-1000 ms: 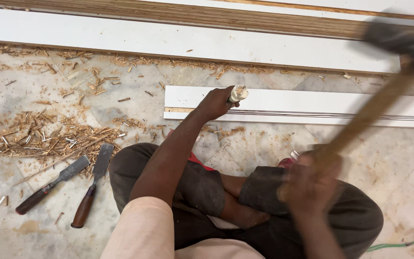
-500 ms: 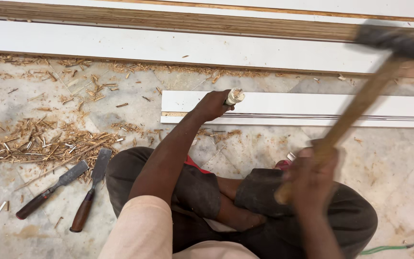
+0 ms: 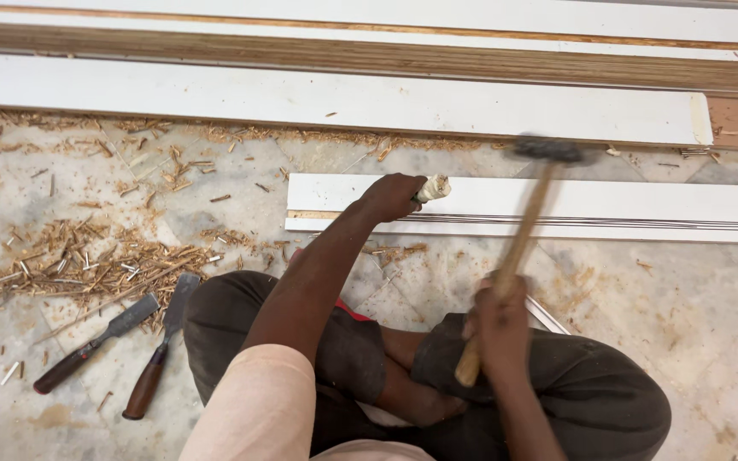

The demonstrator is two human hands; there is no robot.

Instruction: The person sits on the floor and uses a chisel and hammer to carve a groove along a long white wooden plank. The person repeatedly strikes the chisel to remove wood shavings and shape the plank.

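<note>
Your right hand (image 3: 499, 329) grips the hammer (image 3: 518, 248); head has swung down from upper right, now blurred just right of the chisel (image 3: 431, 189). Left hand (image 3: 393, 196) stays clenched on chisel atop the white board (image 3: 608, 205), floor centre. Strike imminent, in my judgement.

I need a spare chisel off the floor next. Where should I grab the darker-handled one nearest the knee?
Take the dark-handled chisel by its brown wooden handle, the end nearest the person, coming from above. It lies flat on the floor, blade pointing away toward the wood shavings, and the second chisel beside it leaves a gap at the handles.
</note>
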